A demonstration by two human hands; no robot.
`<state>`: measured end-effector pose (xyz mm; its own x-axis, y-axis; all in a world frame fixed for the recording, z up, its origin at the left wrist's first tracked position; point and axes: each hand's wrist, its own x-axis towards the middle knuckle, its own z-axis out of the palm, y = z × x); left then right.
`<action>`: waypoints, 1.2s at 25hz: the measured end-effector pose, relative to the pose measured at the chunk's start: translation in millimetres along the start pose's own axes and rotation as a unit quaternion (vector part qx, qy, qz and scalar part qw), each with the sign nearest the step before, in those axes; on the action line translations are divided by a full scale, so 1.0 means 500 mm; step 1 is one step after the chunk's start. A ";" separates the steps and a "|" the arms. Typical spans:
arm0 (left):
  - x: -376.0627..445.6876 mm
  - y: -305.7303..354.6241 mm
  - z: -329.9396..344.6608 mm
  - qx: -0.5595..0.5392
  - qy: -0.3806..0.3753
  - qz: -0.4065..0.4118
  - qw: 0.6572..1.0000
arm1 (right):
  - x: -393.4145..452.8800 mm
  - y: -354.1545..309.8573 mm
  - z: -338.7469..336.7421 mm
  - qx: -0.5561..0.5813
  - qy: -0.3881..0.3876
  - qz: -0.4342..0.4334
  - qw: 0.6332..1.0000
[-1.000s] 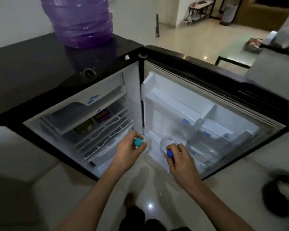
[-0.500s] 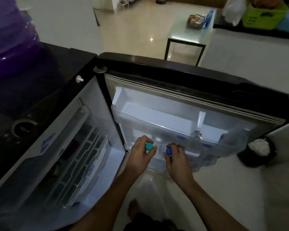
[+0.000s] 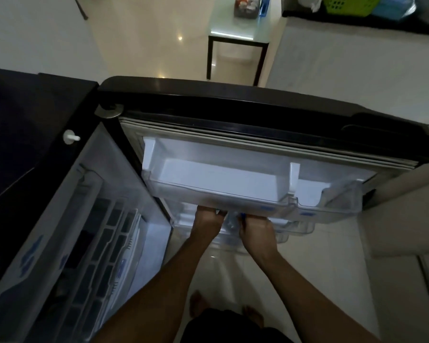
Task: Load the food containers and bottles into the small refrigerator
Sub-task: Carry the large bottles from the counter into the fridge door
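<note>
Two bottles (image 3: 231, 222) down low in the middle of the frame, under the clear upper door shelf (image 3: 218, 194), going into the lower door shelf (image 3: 297, 227). Mostly hidden. Only a bit of clear plastic and a speck of blue cap between the hands. Hard to tell much more.

Left hand (image 3: 206, 222) curled tight on the top of one bottle, fingers together. Right hand (image 3: 256, 230) curled the same way on the top of the other, fingers tucked under the shelf edge.

Probably thin, see-through plastic, smooth and a little slippery. Likely heavy if full of water, and squishy in the middle when squeezed. Best held by the neck, just under the cap, where the plastic is stiff. Not likely to break, but could tip over if let go too soon.

Small refrigerator (image 3: 104, 243) open at the left of the frame, door (image 3: 258, 112) swung wide across the middle.
</note>
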<state>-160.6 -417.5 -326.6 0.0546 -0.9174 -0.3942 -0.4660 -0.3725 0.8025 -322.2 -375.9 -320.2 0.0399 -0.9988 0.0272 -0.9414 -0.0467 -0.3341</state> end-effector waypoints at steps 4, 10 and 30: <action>0.034 0.011 -0.003 0.049 0.008 0.003 0.999 | 0.009 -0.002 -0.007 -0.045 -0.029 -0.008 0.999; -0.010 0.007 -0.028 0.094 -0.015 -0.003 0.995 | -0.017 -0.018 -0.066 -0.013 -0.030 -0.043 0.999; -1.087 -0.200 0.124 -0.136 0.516 -0.354 0.768 | -0.591 -0.373 -0.169 0.098 -0.343 -0.670 0.650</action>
<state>-198.4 127.2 -220.3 0.9454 -0.0422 -0.3231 0.1968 -0.7165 0.6693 -186.9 -71.2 -186.5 0.9846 0.1746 0.0131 0.1520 -0.8151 -0.5590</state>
